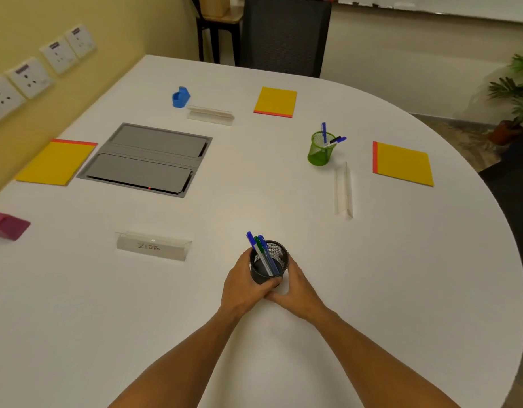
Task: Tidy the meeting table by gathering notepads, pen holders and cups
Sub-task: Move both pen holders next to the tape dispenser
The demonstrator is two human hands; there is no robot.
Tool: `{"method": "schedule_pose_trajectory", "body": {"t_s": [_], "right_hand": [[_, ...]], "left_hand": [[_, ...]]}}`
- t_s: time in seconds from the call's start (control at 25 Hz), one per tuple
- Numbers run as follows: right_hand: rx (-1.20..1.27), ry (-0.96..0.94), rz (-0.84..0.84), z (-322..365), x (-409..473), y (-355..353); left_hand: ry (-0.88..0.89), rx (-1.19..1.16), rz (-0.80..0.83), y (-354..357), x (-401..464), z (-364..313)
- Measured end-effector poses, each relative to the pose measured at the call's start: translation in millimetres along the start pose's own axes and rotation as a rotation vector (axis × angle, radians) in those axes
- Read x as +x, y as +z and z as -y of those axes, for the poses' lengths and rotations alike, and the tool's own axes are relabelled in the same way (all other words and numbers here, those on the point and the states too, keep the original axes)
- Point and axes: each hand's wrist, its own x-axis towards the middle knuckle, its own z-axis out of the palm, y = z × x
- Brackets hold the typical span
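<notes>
Both hands wrap a black mesh pen holder [269,265] near the middle of the white bench [372,290]: the left hand [244,285] curls round its left side with a finger across the front, and the right hand [295,285] closes on its right side, so each grip holds the holder. Blue and green pens [261,251] stand in it, leaning toward the far left. The holder's base is hidden by the fingers, so whether it rests on the bench cannot be told.

Just left of it lies a clear name stand [154,245]. Farther right, a second clear stand [344,191] lies lengthwise, with a green pen holder [319,151] just beyond it, pens leaning out to the right. A yellow notepad [403,164] sits near the curved right edge; another [275,102] lies toward the far edge, and a third [57,161] lies close to the left edge beside the grey cable hatch [148,159]. A blue cup [180,97] and a third clear stand [210,114] sit just beyond the hatch. A pink thing [7,226] is cut off at the left border.

The widest bare stretch of bench lies between the hands and the near edge, and to the right of the hands out to the rounded rim.
</notes>
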Motion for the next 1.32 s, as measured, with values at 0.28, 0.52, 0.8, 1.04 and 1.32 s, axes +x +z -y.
{"method": "schedule_pose_trajectory", "body": {"t_s": [0.28, 0.52, 0.8, 1.04, 1.32], "right_hand": [[0.054, -0.046, 0.036, 22.2, 22.2, 48.9], [0.044, -0.073, 0.130, 41.3, 39.7, 91.5], [-0.126, -0.124, 0.342, 63.8, 69.9, 131.9], [-0.245, -0.131, 0.139, 79.8, 127.5, 97.1], [-0.017, 0.124, -0.232, 78.5, 181.7, 11.8]], "left_hand": [[-0.014, -0.022, -0.049, -53.2, -10.2, 29.1], [-0.050, -0.061, -0.113, -94.7, -19.5, 50.5], [-0.117, -0.073, -0.245, -147.3, -37.4, 79.6], [-0.107, -0.045, -0.319, -183.0, -29.7, 84.8], [-0.006, -0.061, -0.295, -165.3, 38.8, 41.6]]}}
